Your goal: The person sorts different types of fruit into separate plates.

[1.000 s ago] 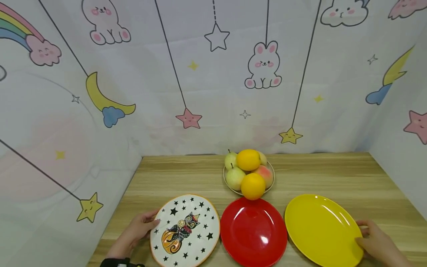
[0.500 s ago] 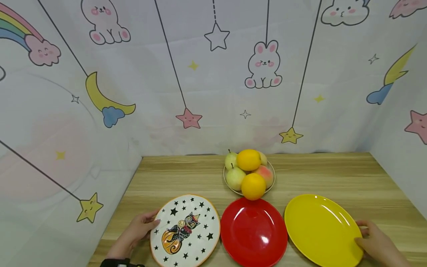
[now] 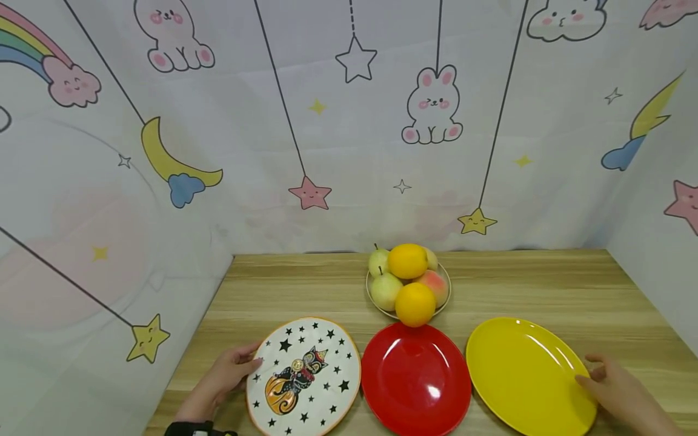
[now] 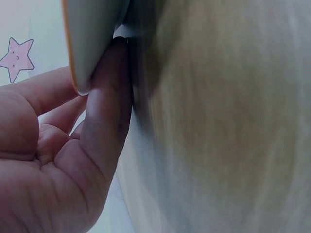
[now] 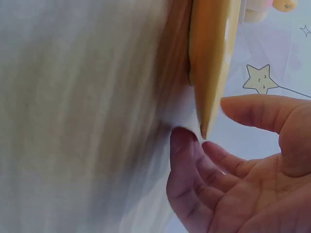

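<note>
My left hand (image 3: 233, 370) grips the left rim of a round white plate (image 3: 332, 396) with an orange edge, black stars and a cat on a pumpkin. In the left wrist view the plate's edge (image 4: 73, 63) sits between the thumb and the fingers (image 4: 109, 97) tucked underneath. At the right rim of an oval yellow plate (image 3: 523, 375), my right hand (image 3: 618, 387) is loosely spread. Its thumb (image 5: 257, 110) is right at the top face, while the fingers (image 5: 182, 150) stand apart from the underside. Between these two plates lies a round red plate (image 3: 409, 381).
Behind the red plate stands a bowl (image 3: 448, 297) of fruit, with pears (image 3: 386, 292), a peach (image 3: 433, 286), an orange (image 3: 415, 304) and a lemon (image 3: 408, 261). White printed cloth (image 3: 349, 151) encloses the wooden table (image 3: 294, 284) at the back and sides.
The right hand has loosened around the yellow plate's rim, its fingers easing outward and slightly up. The left hand and the plates have stayed in place.
</note>
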### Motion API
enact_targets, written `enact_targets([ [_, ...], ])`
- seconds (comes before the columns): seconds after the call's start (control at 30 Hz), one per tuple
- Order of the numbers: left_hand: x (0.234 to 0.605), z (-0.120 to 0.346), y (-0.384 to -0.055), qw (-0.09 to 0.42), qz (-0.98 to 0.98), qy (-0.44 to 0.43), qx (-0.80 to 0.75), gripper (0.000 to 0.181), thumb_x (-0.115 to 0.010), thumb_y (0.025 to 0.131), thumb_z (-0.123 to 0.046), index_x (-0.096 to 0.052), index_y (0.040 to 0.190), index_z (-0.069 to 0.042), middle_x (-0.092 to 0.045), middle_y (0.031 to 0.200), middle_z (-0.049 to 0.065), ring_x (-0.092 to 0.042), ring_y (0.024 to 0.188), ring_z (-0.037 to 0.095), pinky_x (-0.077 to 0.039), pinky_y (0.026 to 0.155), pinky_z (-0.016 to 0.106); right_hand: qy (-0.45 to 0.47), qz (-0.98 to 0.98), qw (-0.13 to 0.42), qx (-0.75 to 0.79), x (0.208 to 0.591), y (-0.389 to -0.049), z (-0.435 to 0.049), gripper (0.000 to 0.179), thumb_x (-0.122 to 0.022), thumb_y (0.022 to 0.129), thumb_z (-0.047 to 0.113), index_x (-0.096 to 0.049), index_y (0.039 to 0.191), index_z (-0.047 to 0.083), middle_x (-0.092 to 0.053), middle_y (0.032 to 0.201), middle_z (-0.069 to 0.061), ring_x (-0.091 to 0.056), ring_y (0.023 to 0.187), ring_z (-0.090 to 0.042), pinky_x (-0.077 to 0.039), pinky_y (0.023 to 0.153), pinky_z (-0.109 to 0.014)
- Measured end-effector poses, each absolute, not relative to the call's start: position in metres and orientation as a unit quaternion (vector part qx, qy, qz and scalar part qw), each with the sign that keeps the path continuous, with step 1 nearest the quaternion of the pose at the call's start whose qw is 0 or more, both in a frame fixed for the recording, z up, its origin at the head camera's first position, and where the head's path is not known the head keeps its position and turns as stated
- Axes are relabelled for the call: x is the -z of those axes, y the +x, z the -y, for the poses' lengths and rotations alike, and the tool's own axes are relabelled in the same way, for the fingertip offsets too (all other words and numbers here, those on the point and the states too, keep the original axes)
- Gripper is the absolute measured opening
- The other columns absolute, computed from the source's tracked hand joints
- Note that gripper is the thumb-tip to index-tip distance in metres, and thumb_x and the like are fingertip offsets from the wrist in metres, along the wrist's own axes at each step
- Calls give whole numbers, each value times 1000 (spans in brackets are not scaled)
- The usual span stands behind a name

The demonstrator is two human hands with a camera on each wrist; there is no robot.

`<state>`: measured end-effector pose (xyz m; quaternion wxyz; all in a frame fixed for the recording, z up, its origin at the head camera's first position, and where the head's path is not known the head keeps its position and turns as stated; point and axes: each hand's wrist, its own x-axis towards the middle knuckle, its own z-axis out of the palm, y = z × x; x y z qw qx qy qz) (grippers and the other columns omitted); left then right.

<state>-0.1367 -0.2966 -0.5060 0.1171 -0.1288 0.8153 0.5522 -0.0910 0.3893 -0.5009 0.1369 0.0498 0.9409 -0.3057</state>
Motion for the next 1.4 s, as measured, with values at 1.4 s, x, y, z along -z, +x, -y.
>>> enact_targets([
  [1.4, 507, 296, -137, 127, -816, -148, -544, 48, -63, 105, 1, -51, 151, 8, -71, 109, 13, -69, 86, 21, -63, 71, 38, -145, -917, -206, 309, 430, -165, -225, 95, -91, 82, 28, -39, 160, 10, -25, 167, -24, -30, 143, -58, -32, 100, -87],
])
